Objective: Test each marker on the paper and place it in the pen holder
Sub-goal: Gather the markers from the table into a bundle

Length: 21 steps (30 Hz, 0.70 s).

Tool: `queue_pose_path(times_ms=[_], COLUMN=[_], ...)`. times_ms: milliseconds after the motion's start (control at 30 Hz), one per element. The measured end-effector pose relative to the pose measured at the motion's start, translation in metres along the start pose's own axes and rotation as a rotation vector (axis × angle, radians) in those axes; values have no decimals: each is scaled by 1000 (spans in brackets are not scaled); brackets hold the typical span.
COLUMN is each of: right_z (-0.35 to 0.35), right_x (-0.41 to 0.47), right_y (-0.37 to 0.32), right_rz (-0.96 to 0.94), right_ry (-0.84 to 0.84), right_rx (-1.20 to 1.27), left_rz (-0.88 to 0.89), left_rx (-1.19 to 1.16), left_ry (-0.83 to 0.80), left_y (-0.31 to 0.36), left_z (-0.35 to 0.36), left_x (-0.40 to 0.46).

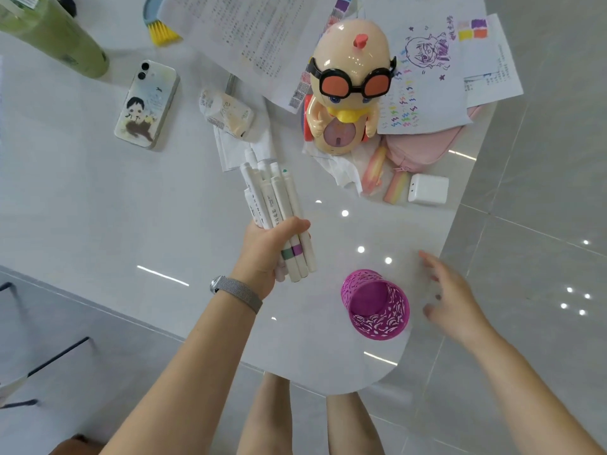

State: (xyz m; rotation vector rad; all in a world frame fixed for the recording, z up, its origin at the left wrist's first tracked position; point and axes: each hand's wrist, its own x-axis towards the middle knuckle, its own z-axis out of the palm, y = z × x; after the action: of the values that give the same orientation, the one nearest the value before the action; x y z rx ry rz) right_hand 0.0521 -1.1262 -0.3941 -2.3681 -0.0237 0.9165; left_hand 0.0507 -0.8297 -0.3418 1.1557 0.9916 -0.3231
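The left hand (266, 254) grips a bundle of white markers (276, 211) above the middle of the white table (98, 198), its fingers curled round the barrels. The markers fan away from the hand toward the far side, and their short near ends, two with green and purple bands, stick out below the fingers. A grey mesh watch band (236, 292) circles that wrist.

The pink pen holder (376, 303) stands on the near right part of the table, to the right of the left hand and a little nearer, apart from it. Its perforated wall shows and no marker can be seen inside.

The right hand (453, 297) hovers just right of the holder with fingers spread and relaxed, holding nothing; it is blurred, and whether it touches the table edge cannot be told.

The paper (423, 87) with coloured squiggles and a purple sketch lies at the far right, well apart from both hands. A duck toy with goggles (348, 87) stands beside it, a phone (147, 105) lies at the far left, and a pink pouch (423, 146) sits under the paper's near edge.
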Motion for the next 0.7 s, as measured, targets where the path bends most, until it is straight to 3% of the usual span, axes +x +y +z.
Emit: queue_pose_path(times_ms=[67, 133, 267, 367, 467, 567, 700], right_z=[12, 22, 47, 64, 68, 63, 30], right_x=[0, 1, 1, -5, -7, -17, -65], right_y=[21, 16, -15, -42, -67, -81, -100], right_rz=[-143, -235, -399, -346, -138, 74, 188], right_ry=[-94, -39, 40, 60, 131, 127, 89], right_rx=[-177, -212, -58, 305, 629, 830, 932], left_rz=[-35, -45, -12, 16, 46, 91, 110], left_rx=[-27, -60, -88, -87, -62, -18, -35], left_ry=[-14, -10, 7, -2, 14, 38, 80], left_y=[-4, -9, -18, -18, -15, -9, 2], left_z=[4, 7, 11, 11, 6, 0, -8], left_x=[-2, -4, -11, -19, -34, -60, -119])
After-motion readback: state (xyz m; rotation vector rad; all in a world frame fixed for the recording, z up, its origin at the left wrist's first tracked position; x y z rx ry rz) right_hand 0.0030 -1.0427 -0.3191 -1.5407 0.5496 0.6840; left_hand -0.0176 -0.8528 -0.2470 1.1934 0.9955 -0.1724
